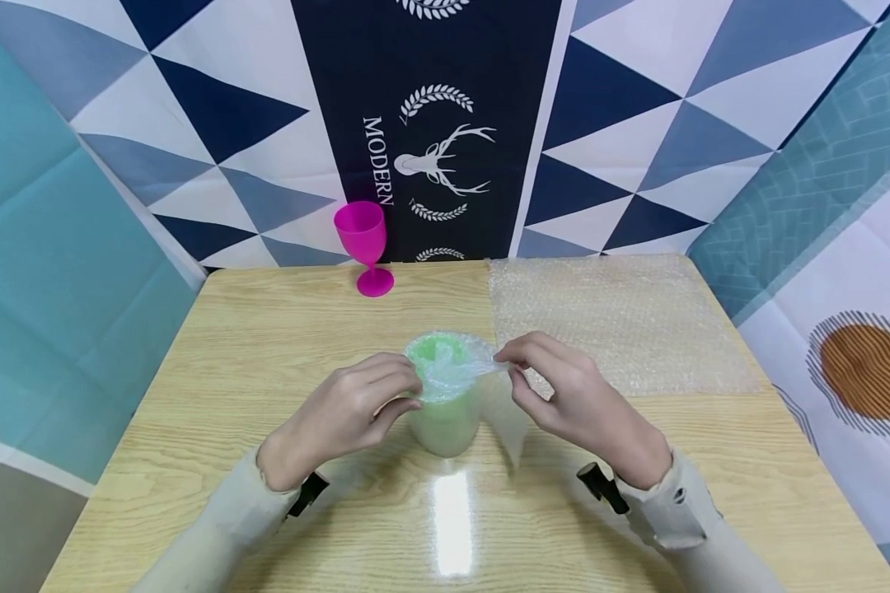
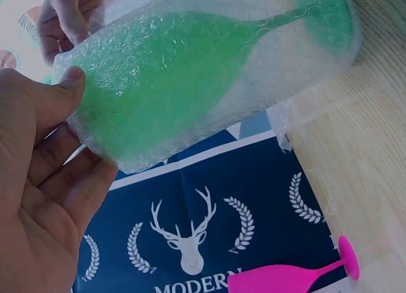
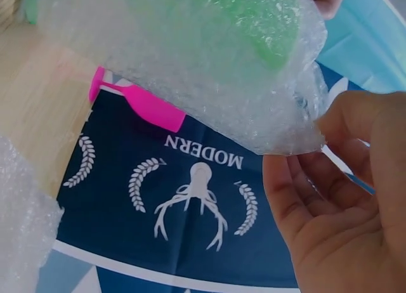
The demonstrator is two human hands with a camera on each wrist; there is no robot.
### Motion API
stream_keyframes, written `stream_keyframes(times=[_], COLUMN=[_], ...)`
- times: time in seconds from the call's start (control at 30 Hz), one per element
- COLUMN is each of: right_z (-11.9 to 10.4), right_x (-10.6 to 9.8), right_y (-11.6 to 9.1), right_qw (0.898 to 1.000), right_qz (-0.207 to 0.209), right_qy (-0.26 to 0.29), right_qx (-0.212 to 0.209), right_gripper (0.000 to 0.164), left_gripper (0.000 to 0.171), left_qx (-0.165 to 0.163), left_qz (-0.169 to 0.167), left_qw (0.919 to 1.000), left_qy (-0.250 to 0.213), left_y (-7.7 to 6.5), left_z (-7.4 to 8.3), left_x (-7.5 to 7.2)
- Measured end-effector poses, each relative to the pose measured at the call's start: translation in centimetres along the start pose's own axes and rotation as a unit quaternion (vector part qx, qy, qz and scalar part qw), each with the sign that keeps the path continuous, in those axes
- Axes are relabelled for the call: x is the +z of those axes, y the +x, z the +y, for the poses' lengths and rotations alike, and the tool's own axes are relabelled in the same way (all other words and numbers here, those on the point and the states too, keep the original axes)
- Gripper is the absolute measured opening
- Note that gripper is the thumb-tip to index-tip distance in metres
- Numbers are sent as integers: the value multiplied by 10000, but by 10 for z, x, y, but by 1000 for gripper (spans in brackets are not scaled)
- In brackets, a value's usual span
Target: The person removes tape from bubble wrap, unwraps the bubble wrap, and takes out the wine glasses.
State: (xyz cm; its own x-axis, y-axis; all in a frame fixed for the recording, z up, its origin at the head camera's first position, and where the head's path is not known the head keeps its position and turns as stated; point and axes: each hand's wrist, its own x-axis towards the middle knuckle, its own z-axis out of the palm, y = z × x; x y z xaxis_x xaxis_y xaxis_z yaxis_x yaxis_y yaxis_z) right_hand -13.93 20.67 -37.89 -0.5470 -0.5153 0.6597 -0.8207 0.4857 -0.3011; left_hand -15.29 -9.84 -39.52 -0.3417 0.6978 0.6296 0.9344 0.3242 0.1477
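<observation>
A green goblet (image 2: 184,71) stands upright on the table, rolled in clear bubble wrap (image 1: 445,424) that bunches over its mouth. My left hand (image 1: 356,408) holds the wrap's upper edge from the left; in the left wrist view the thumb lies on top and the fingers curl beneath. From the right, my right hand (image 1: 564,383) pinches a loose corner of the wrap between thumb and fingers and stretches it sideways. In the right wrist view the wrap (image 3: 190,84) hides much of the goblet.
A magenta goblet (image 1: 361,235) stands upright at the back of the wooden table (image 1: 267,329), by the patterned backdrop (image 1: 430,49). A flat sheet of bubble wrap (image 1: 623,321) lies at the back right.
</observation>
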Motion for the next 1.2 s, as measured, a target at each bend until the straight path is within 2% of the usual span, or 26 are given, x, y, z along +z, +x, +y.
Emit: stream_keyframes(times=[0.4, 0.83, 1.07, 1.2], right_z=[-14, -15, -17, -18], right_x=[-2, 3, 7, 8], right_y=[16, 23, 24, 25], right_qw=[9969, 9953, 9958, 9961], right_qz=[-620, -741, -618, -541], right_qy=[-430, -338, -286, -307], right_qx=[-230, -519, -619, -626], right_gripper=[29, 23, 23, 21], left_gripper=[12, 15, 20, 25], left_qx=[47, 103, 144, 201], left_qz=[-12, -43, -17, 113], left_qw=[10000, 9999, 9991, 9987], left_qy=[74, 113, 405, 463], left_y=[2, 2, 1, 4], left_z=[2, 0, 0, 4], left_x=[1, 1, 0, -2])
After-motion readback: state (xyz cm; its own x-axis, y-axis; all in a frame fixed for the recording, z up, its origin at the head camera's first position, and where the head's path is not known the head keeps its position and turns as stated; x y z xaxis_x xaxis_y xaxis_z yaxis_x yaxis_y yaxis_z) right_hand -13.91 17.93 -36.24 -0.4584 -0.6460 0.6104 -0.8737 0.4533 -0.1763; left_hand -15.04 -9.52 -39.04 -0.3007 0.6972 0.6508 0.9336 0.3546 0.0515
